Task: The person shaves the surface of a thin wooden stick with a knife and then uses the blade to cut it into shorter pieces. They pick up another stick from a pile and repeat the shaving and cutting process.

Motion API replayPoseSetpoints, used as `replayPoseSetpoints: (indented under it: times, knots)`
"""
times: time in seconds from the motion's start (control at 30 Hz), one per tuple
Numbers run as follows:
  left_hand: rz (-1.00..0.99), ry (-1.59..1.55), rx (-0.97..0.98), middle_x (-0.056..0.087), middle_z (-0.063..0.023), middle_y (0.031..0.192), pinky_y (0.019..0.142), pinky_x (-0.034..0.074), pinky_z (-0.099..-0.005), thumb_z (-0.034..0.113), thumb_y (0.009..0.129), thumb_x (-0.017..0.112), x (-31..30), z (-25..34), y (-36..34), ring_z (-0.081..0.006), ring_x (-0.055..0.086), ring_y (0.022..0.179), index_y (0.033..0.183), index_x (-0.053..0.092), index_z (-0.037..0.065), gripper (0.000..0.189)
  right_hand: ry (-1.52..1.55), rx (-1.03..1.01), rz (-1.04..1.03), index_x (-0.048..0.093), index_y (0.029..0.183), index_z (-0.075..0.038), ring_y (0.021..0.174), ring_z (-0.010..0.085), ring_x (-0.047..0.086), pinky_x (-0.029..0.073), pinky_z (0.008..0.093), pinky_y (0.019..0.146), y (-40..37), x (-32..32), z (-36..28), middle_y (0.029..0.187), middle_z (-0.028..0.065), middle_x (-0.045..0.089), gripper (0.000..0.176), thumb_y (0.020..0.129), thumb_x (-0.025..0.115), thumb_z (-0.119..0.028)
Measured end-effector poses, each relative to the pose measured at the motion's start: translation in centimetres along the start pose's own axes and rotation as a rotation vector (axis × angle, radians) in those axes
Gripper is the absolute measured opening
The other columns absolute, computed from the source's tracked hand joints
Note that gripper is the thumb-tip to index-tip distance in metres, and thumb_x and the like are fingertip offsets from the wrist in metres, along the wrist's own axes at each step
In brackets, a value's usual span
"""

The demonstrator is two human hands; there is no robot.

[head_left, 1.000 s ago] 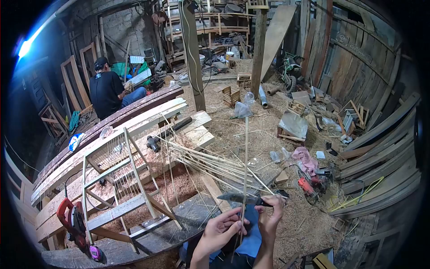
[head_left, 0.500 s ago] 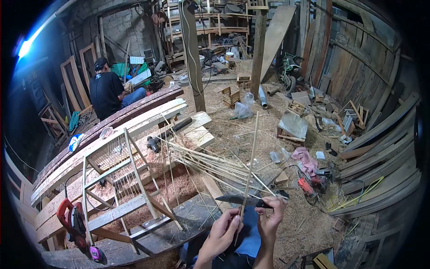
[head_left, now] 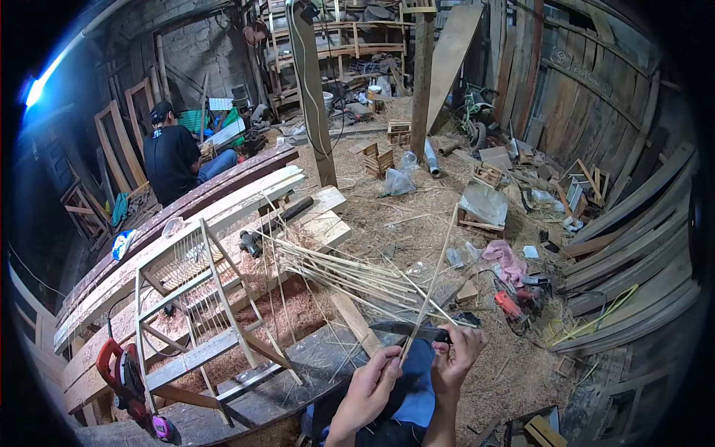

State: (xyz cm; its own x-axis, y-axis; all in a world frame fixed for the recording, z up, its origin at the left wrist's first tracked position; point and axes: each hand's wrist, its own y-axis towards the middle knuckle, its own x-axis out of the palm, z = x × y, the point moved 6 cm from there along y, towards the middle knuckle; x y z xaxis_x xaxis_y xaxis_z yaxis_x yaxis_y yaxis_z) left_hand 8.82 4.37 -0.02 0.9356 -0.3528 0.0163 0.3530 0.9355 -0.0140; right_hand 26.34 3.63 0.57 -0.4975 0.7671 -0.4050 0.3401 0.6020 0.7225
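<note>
My left hand (head_left: 375, 381) is closed around the lower end of a long thin wooden strip (head_left: 438, 268), which slants up and to the right. In my right hand (head_left: 457, 359) is the handle of a knife (head_left: 417, 331). Its dark blade points left and crosses the strip just above my left fingers. Whether the edge bites into the wood cannot be made out. Beyond the blade, a bundle of similar thin strips (head_left: 339, 270) lies across the bench, its ends fanning toward my hands.
A slatted wooden frame (head_left: 195, 350) stands on the bench (head_left: 320, 372) at left, near a red power tool (head_left: 123, 376) and a tape measure (head_left: 161, 426). A hammer (head_left: 250, 243) lies behind. Another red tool (head_left: 509, 304) is on the shavings-covered floor. A person (head_left: 173, 156) sits at back left.
The strip's top has swung to the right, so it leans more. My right hand and the knife have shifted slightly right, and the view has turned a little.
</note>
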Motion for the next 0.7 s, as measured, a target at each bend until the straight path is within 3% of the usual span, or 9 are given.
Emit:
replayPoseSetpoints:
  times: [0.2, 0.27, 0.33, 0.43, 0.7]
  knots:
    - [-0.036, 0.103, -0.015, 0.054, 0.0, 0.084, 0.06, 0.038, -0.021, 0.014, 0.106, 0.052, -0.4, 1.0, -0.3, -0.0032, 0.045, 0.071, 0.124, 0.055, 0.0, 0.023, 0.001, 0.008, -0.001, 0.07, 0.098, -0.005, 0.089, 0.0264, 0.055, 0.033, 0.0444, 0.096, -0.1, 0.3, 0.9, 0.088, 0.0062, 0.062, 0.038, 0.099, 0.057, -0.041]
    - [-0.066, 0.071, 0.003, 0.055, 0.0004, 0.083, 0.06, 0.037, -0.0211, 0.013, 0.105, 0.053, 0.9, -0.2, -1.0, -0.003, 0.044, 0.071, 0.123, 0.055, 0.0, 0.022, -0.05, 0.339, 0.122, 0.069, 0.102, -0.003, 0.091, 0.0274, 0.055, 0.033, 0.0446, 0.097, 0.1, -0.7, 4.6, 0.089, 0.0068, 0.062, 0.045, 0.101, 0.054, -0.045]
    - [-0.096, 0.048, 0.032, 0.054, 0.0018, 0.081, 0.058, 0.036, -0.0211, 0.014, 0.105, 0.052, 1.1, -0.8, -1.0, -0.003, 0.043, 0.069, 0.122, 0.056, 0.0, 0.022, -0.08, 0.314, 0.104, 0.069, 0.103, -0.002, 0.09, 0.0278, 0.055, 0.033, 0.0446, 0.097, 0.1, -1.2, 4.1, 0.089, 0.0071, 0.062, 0.047, 0.101, 0.054, -0.047]
    - [-0.188, -0.035, -0.179, 0.052, 0.0034, 0.081, 0.059, 0.036, -0.0205, 0.014, 0.106, 0.049, 0.0, -2.5, -0.2, -0.0037, 0.043, 0.068, 0.124, 0.054, 0.002, 0.022, -0.094, 0.241, 0.093, 0.068, 0.104, -0.001, 0.09, 0.0279, 0.055, 0.034, 0.0441, 0.096, 0.6, -2.2, 3.7, 0.089, 0.0079, 0.061, 0.05, 0.099, 0.056, -0.049]
    - [-0.129, -0.299, -0.162, 0.056, -0.0016, 0.087, 0.064, 0.046, -0.0229, 0.017, 0.107, 0.052, 0.0, -1.5, 0.1, -0.0071, 0.053, 0.069, 0.122, 0.054, -0.001, 0.023, 0.034, 0.135, -0.021, 0.069, 0.105, -0.001, 0.092, 0.0294, 0.056, 0.035, 0.042, 0.093, 0.4, 0.1, 2.1, 0.089, 0.0093, 0.063, 0.036, 0.093, 0.067, -0.035]
